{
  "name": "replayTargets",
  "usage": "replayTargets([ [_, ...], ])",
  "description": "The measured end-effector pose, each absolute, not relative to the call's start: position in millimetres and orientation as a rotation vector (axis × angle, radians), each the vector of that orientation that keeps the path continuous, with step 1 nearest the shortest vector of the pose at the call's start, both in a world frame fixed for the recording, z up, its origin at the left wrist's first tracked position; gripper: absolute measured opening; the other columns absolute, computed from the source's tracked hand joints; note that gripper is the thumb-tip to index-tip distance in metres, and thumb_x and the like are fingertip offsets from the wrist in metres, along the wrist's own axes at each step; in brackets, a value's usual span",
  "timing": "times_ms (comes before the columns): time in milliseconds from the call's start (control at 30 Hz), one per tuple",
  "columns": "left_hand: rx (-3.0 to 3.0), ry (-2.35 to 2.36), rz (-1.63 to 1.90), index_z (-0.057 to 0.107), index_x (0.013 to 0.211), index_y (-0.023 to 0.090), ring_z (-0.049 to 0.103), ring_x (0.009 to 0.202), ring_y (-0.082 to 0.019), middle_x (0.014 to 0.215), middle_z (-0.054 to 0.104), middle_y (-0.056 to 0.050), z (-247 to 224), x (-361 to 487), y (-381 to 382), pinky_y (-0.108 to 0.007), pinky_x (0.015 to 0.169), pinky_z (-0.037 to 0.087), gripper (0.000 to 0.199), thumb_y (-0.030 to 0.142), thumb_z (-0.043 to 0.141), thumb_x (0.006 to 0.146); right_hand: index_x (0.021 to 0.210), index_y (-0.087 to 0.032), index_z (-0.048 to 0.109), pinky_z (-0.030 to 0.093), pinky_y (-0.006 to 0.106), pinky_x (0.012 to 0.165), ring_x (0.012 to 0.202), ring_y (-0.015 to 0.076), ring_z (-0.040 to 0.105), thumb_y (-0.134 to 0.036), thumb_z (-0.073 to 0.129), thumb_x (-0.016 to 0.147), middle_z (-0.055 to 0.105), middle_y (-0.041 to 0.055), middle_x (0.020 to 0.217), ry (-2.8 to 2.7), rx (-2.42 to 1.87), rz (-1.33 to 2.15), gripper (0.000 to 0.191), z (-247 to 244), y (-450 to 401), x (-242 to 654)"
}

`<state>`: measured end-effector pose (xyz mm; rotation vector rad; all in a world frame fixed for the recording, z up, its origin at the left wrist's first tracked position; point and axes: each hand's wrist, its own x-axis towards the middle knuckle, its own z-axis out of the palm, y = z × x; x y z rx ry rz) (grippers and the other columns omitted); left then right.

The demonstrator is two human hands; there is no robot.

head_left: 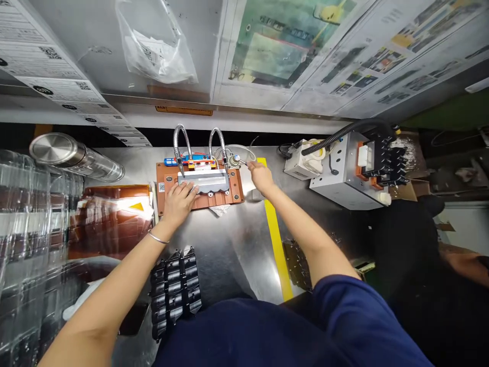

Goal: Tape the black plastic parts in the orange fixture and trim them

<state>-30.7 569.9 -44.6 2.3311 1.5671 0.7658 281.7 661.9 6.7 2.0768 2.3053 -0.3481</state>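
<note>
Seemingly midway, I have the grey part on the block, left hand open on it, right hand gripping a lever.

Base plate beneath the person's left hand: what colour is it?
The base plate is reddish-brown; it shows in the head view, the only one.

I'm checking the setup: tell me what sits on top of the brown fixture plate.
On the brown fixture plate: a gray part with a scalloped edge, a QR label, and blue hardware along the far side. The left hand and gray part cover whatever lies beneath them.
</note>
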Motion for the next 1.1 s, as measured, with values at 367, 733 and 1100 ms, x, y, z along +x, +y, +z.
replayTargets([
  [367, 1.563, 2.077, 0.876, 0.057, 0.126, 0.015, 0.041, 0.135, -0.039, 0.139, 0.052, -0.022, -29.7, -24.6, 572.7, -0.058, 0.112, 0.027, 0.056, 0.049, 0.060, 0.082, 0.125, -0.017, 0.059, 0.053, 0.036, 0.086, 0.097, 0.0238, 0.067, -0.029, 0.054, 0.091, 0.071, 0.0118, 0.108, 2.245, 2.490, -1.097, 0.036, 8.9, 624.0, 220.7],
  [733, 1.962, 1.780, 1.318, 0.049, 0.120, 0.023, 0.062, 0.109, -0.027, 0.109, 0.062, -0.011, 15.7, -14.4, 412.6, -0.048, 0.095, 0.052, 0.042, 0.021, 0.063, 0.080, 0.111, -0.023, 0.066, 0.056, 0.033, 0.084, 0.099, 0.0178, 0.063, -0.012, 0.053, 0.068, 0.062, 0.0076, 0.113, 2.224, 2.403, -1.941, 0.046, 27.9, 451.7, 207.6],
  [1100, 2.557, 1.713, 1.309, 0.047, 0.121, 0.025, 0.062, 0.116, -0.028, 0.118, 0.068, -0.012, 120.1, -118.3, 316.2, -0.047, 0.094, 0.052, 0.047, 0.013, 0.062, 0.079, 0.131, -0.021, 0.054, 0.055, 0.028, 0.063, 0.063, 0.0135, 0.066, -0.042, 0.062, 0.083, 0.074, 0.0037, 0.084, 1.920, 0.744, -2.787, 0.053, 114.1, 355.1, 134.1],
])
